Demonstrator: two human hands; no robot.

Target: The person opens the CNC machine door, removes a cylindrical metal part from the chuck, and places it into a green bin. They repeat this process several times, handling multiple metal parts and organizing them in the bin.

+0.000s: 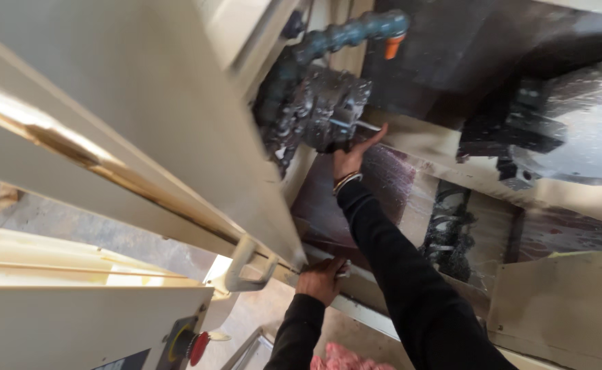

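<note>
Hand (351, 159) at chuck (325, 113) inside swarf-strewn, cream-panelled machine enclosure (143, 103).

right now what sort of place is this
Probably a machine shop, inside a lathe-type machine: a grimy chuck, a blue coolant hose, a sliding door and a red stop button.

Single head-worn view, tilted, looking down and forward into an open machine enclosure (452, 205) (close range)
</note>
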